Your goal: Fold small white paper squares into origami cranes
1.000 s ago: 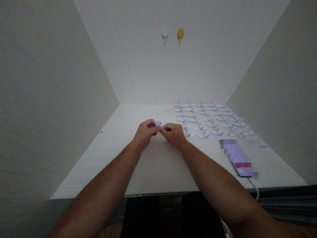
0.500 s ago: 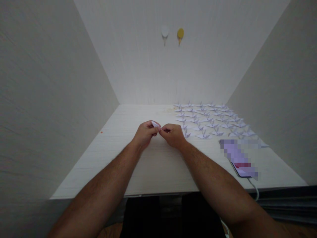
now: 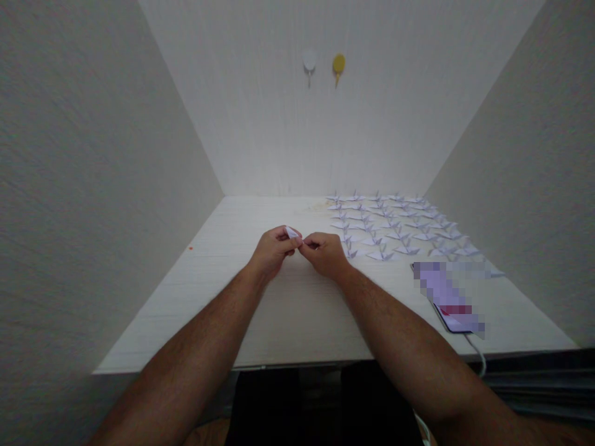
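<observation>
Above the middle of the white table (image 3: 288,328), a small piece of folded white paper (image 3: 290,233) is pinched between both hands. My left hand (image 3: 273,249) is closed on its left side, thumb on top, with a pointed white part showing above the fingers. My right hand (image 3: 326,253) pinches the paper's other end, fingertips meeting those of the left. Most of the paper is hidden by the fingers. Just beyond the right hand stand several folded white paper cranes (image 3: 382,253) in rows.
A phone (image 3: 441,297) with a blurred-out screen lies at the right front, its white cable (image 3: 481,359) hanging over the table edge. A white hook (image 3: 309,61) and a yellow hook (image 3: 339,63) are on the back wall. Side panels enclose the table left and right.
</observation>
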### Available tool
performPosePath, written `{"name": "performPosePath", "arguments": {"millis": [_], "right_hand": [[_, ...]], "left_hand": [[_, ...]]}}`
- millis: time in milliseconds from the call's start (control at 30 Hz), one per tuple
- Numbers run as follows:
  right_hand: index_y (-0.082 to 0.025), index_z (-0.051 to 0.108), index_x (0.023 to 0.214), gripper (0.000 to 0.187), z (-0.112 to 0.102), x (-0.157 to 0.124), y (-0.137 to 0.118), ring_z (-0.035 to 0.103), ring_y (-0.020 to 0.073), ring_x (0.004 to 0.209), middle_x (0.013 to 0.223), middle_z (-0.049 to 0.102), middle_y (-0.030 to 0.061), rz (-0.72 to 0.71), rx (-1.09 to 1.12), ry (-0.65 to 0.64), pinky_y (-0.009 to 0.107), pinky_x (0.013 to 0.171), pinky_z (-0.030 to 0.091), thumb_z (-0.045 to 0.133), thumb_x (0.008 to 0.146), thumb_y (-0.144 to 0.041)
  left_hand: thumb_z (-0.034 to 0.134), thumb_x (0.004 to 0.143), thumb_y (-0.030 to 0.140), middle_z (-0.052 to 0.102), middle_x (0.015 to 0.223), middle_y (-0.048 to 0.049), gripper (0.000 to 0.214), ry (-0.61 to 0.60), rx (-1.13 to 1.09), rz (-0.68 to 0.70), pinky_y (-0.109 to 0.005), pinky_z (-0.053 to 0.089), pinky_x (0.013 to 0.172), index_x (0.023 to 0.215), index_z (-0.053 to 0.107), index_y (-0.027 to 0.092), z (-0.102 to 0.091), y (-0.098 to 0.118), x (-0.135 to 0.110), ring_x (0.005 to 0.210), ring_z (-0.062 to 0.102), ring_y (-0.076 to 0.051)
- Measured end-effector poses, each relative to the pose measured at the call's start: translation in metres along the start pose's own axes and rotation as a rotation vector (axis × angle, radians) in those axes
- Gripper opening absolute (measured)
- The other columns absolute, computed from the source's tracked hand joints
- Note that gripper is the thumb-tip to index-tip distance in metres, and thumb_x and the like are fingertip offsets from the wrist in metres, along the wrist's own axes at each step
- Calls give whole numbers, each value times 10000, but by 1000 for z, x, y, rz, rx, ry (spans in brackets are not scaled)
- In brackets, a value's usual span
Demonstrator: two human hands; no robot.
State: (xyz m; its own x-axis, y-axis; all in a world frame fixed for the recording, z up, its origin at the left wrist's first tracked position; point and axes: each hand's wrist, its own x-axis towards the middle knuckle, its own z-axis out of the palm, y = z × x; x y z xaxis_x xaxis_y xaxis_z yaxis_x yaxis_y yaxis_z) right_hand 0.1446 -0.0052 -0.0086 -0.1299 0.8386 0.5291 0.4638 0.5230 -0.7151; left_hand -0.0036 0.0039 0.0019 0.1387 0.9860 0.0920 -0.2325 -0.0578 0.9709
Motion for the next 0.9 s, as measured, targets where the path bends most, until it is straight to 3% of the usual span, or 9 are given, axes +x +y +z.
{"name": "performPosePath", "arguments": {"millis": [300,533,900], "right_hand": [[-169,667,598,191,-2,1,-2,494,88,513,532,590,-28,70,74,9,211,525,355,631,764,-258],[-161,642,608,156,-3,0,-2,451,81,499,511,534,-42,95,138,-33,211,504,327,620,736,-249],[-166,681,679,170,-1,0,0,555,108,568,622,650,4,11,113,75,226,568,412,621,795,-276]], "left_hand": [[788,629,276,620,630,-18,192,-23,76,58,-238,327,502,751,717,146,-4,3,2,514,464,-86],[766,641,250,673,707,-34,114,-10,162,117,-237,316,510,665,707,155,-7,8,2,533,452,-79],[761,655,268,595,610,8,130,8,229,148,-233,326,506,697,697,163,-7,7,2,529,453,-84]]}}
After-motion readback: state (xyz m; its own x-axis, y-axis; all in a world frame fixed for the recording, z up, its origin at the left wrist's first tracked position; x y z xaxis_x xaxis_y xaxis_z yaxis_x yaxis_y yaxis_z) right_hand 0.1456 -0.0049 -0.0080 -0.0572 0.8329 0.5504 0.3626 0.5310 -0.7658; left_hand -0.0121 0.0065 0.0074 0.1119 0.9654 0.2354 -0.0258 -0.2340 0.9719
